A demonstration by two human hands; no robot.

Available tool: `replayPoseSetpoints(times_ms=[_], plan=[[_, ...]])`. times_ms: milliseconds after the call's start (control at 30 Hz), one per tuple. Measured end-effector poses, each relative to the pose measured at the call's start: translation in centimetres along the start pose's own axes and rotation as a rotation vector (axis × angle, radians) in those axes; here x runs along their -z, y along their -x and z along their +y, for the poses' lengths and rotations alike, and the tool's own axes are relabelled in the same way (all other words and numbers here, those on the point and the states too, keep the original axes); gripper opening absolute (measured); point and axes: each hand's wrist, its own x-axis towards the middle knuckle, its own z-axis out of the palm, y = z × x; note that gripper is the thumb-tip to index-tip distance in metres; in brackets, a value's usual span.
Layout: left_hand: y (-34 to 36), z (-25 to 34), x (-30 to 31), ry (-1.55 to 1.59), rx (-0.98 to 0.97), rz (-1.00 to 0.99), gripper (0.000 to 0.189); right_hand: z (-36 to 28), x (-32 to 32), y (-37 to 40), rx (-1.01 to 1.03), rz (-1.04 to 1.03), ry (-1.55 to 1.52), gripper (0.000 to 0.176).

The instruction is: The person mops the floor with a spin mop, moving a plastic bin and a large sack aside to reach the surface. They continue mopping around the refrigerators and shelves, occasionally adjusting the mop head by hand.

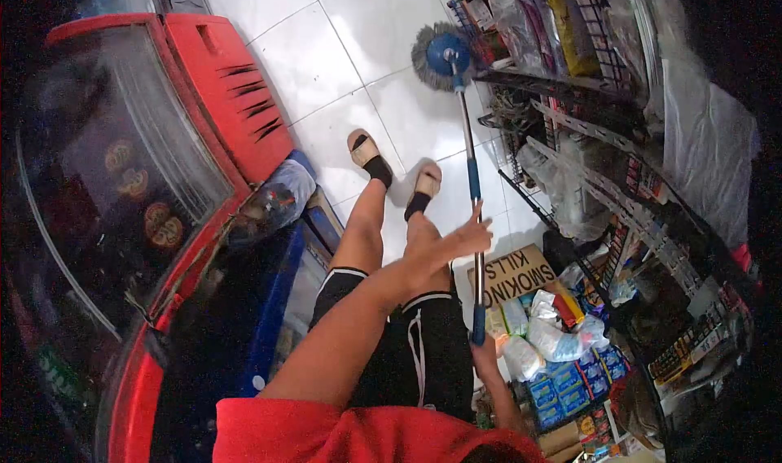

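Note:
A long pole of metal and blue grips has a round blue head with grey bristles, which lies over the white tiled floor beside the shelves. My left hand reaches across my body and is closed loosely around the middle of the pole, one finger sticking out along it. Near the pole's lower end, my right hand is wrapped by the dark blue grip; its fingers are partly hidden. Both sandalled feet stand on the floor to the left of the pole.
On the left is a red-framed glass cabinet. Racks with hanging packets line the right. A cardboard sign, plastic bags and blue packs sit low beside my right hand. Tiled floor runs between cabinet and racks.

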Motion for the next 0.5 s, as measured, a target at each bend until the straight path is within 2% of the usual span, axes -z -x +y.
replayPoseSetpoints(times_ms=[33, 133, 167, 200, 300, 400, 467, 500], plan=[[-0.6, -1.4, -0.4, -0.036, 0.006, 0.051, 0.01, -0.6, 0.0, -0.8, -0.048, 0.02, 0.014, 0.011], [-1.9, -6.6, -2.0, -0.235, 0.055, 0.135, 0.009, -1.3, -2.4, -6.7, 0.007, -0.153, 0.004, 0.013], [-1.0, -8.1, 0.2, -0.125, 0.042, 0.058, 0.01, -1.8, -3.5, -8.1, -0.013, -0.236, 0.012, 0.015], [-0.4, -8.9, -1.2, -0.206, -0.005, 0.03, 0.01, -0.6, -4.5, -8.6, -0.011, -0.243, 0.009, 0.015], [0.9, -6.8, -1.7, -0.206, 0.055, 0.006, 0.01, 3.3, -5.7, -10.2, 0.082, -0.253, -0.113, 0.016], [-0.6, -3.5, -4.4, -0.27, 0.138, -0.006, 0.011, 6.2, -2.8, -10.2, 0.129, -0.215, -0.009, 0.016], [-2.0, 0.8, -8.4, -0.16, 0.182, 0.042, 0.011, 10.9, 1.2, -9.7, 0.163, -0.158, 0.163, 0.016], [-2.6, 3.1, -9.9, -0.138, 0.169, 0.069, 0.008, 16.0, 3.4, -10.7, 0.256, -0.162, 0.137, 0.016]])
